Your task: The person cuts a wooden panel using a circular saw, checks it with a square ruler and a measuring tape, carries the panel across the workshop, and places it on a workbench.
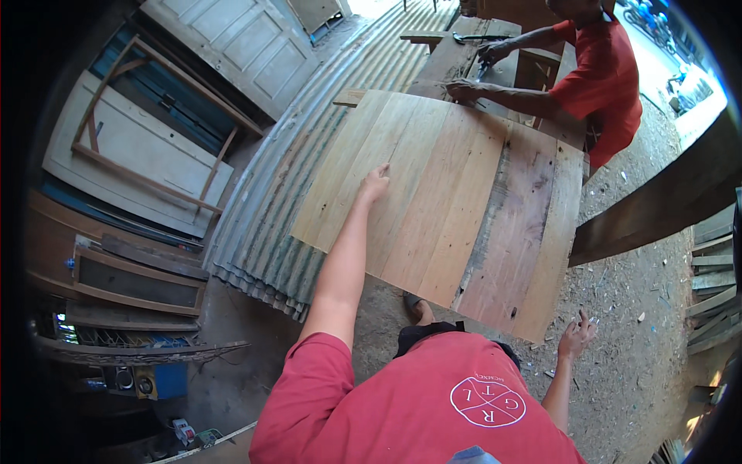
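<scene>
Off to the left of my left hand lies a grey corrugated metal sheet, sloping along the ground beside stacked pale wooden door frames. My left hand rests flat, fingers loosely curled, on the wide panel of joined wooden planks, pale yellow boards on my side turning to a reddish, weathered board further right. Beyond my left hand, at the panel's far edge, another person in a red shirt has both hands on the tabletop. My right hand hangs open, fingers spread, holding nothing, just beside the panel's near right corner, above the dusty ground strewn with wood chips.
</scene>
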The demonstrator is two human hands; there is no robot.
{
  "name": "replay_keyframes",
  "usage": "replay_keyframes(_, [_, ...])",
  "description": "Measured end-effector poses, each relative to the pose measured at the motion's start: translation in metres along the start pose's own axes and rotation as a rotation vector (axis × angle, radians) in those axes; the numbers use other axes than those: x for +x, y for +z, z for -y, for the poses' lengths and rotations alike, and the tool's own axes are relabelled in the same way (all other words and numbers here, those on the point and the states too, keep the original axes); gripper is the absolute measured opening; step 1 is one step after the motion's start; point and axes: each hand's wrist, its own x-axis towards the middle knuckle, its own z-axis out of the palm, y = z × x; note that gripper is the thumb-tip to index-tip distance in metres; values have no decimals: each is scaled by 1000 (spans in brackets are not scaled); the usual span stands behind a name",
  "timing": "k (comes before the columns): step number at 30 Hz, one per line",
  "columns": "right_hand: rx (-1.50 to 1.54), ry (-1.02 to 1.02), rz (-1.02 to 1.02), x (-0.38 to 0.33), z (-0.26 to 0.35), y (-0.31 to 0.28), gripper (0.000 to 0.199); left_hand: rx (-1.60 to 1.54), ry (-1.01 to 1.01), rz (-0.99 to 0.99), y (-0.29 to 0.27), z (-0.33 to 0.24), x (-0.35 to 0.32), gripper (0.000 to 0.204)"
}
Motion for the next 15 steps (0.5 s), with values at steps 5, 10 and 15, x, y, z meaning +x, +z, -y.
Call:
replay_keyframes(5, [3, 141, 179, -19, -111, -2, 44, 67, 88, -225, -18, -4, -56, 52])
replay_keyframes(10, [203, 528, 320, -111, -267, -11, 43, -9, -335, -1009, 81, -31, -238, 74])
replay_keyframes(15, [415, 937, 387, -209, -361, -41, 42, -1474, -598, -336, 129, -19, -351, 40])
